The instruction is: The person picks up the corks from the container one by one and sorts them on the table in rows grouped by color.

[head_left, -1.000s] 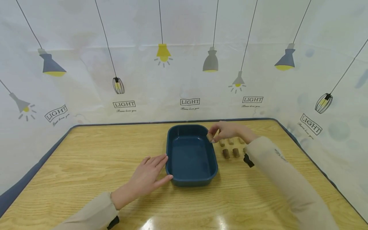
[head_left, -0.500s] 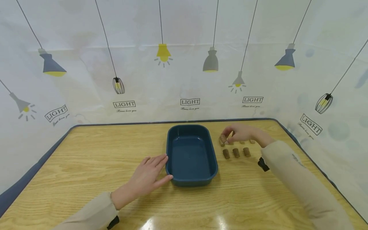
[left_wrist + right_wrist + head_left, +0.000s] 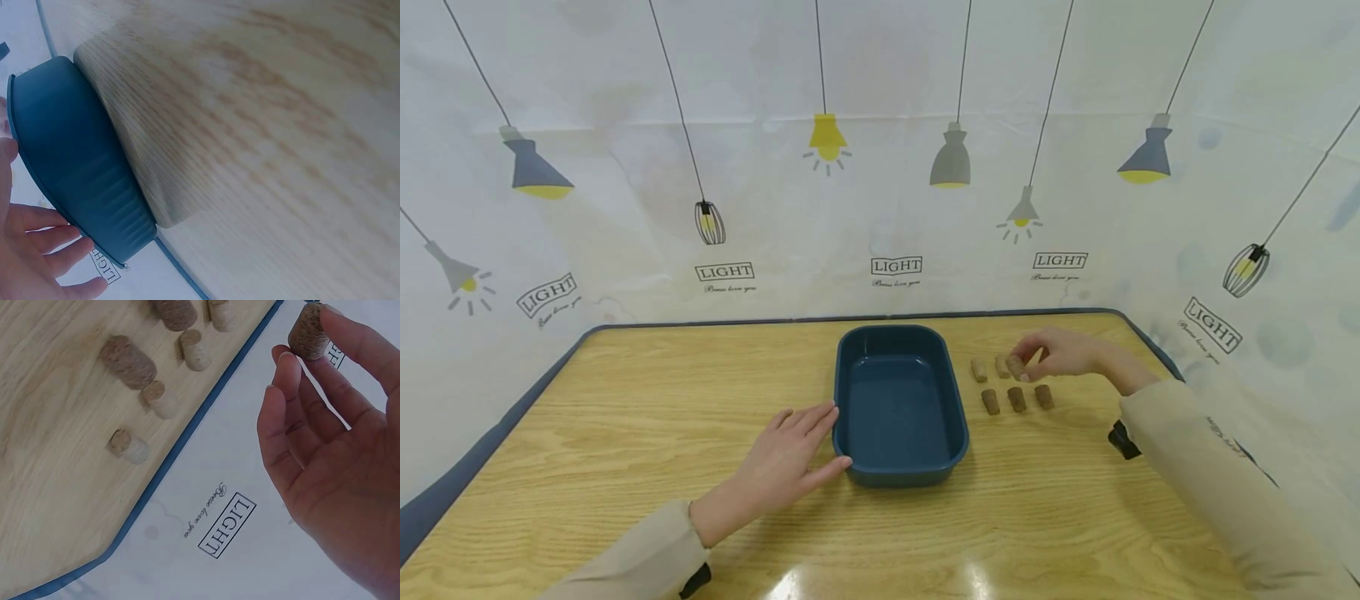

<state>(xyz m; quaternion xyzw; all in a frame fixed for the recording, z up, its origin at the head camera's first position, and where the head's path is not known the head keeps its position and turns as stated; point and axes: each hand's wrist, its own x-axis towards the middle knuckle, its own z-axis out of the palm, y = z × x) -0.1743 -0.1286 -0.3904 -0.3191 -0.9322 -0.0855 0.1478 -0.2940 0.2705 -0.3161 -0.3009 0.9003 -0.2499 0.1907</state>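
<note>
With the thumb and fingers of my right hand (image 3: 1063,352) I pinch a brown cork stopper (image 3: 1016,367), raised over the back row of corks. In the right wrist view this cork stopper (image 3: 309,332) sits between thumb tip and fingertips. Below are two rows: pale corks, such as one at the left end (image 3: 979,371), partly hidden behind the hand, and darker corks (image 3: 1017,399) in front. My left hand (image 3: 782,458) lies with extended fingers against the left rim of a deep blue rectangular basin (image 3: 901,479). In the left wrist view, its fingertips touch the basin's rim (image 3: 37,181).
The basin stands upright mid-table, just left of the corks, with no cork visible inside it. A wood-grain table (image 3: 662,400) with a dark blue edge (image 3: 760,322) carries everything. Behind rises a white wall covering (image 3: 895,208) printed with lamps.
My right hand has moved rightward with the pinched cork, from beside the basin's right rim to above the back row, uncovering front-row corks. The left hand and basin stay put.
</note>
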